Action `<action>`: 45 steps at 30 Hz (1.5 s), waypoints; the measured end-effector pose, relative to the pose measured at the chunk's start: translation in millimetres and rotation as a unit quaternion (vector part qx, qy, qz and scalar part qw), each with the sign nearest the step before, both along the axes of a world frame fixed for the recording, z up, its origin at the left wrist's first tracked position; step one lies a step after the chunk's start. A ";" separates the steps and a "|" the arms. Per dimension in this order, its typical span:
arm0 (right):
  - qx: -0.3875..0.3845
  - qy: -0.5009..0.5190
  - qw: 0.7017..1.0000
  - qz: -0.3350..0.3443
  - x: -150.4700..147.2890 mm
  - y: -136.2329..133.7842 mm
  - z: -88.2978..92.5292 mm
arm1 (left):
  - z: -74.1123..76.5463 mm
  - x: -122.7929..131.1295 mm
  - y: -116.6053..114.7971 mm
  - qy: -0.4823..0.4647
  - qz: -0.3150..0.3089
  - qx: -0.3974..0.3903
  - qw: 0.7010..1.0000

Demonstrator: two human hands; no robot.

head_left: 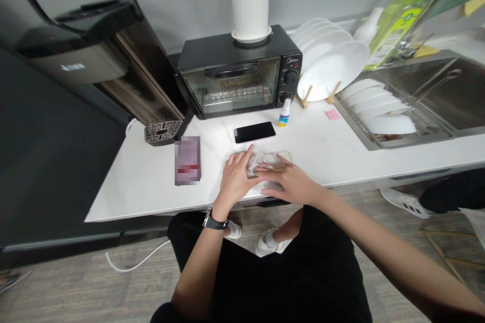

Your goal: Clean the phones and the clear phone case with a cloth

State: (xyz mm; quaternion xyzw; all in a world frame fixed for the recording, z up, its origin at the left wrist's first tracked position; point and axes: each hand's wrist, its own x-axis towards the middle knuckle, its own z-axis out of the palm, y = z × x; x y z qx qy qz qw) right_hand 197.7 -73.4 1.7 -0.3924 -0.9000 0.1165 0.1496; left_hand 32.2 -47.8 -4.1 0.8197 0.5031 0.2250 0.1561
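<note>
A clear phone case (286, 155) lies on the white counter, partly covered by both hands. My left hand (237, 174) holds its left end, the index finger at the top corner and the thumb along the lower side. My right hand (290, 179) grips it from the right, with some fingers reaching over its middle and the thumb at the near side. Whether a thin wipe lies under those fingers, I cannot tell. Just behind the case is a dark-screened phone (255, 132). A small white spray bottle (284, 113) with a blue and yellow label stands upright nearby.
A blurred purple rectangular item (187, 160) lies to the left. Behind stand a water dispenser (125, 65), a toaster oven (235, 78) topped by a white pot (250, 2), and racked plates (333, 70). On the right are a pink note (333, 114) and a sink (464, 88) with dishes.
</note>
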 end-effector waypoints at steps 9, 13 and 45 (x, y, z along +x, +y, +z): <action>0.016 -0.029 0.997 -0.064 29.6 10.4 5.0 | 0.3 -6.1 -0.7 -0.019 0.002 -0.007 1.000; 0.000 -0.046 0.996 -0.075 40.9 -9.8 9.2 | -2.2 -4.8 0.7 -0.025 0.002 -0.009 1.000; 0.029 -0.007 0.998 -0.052 11.5 8.8 4.1 | 9.8 -2.7 -9.0 -0.012 0.013 -0.009 1.000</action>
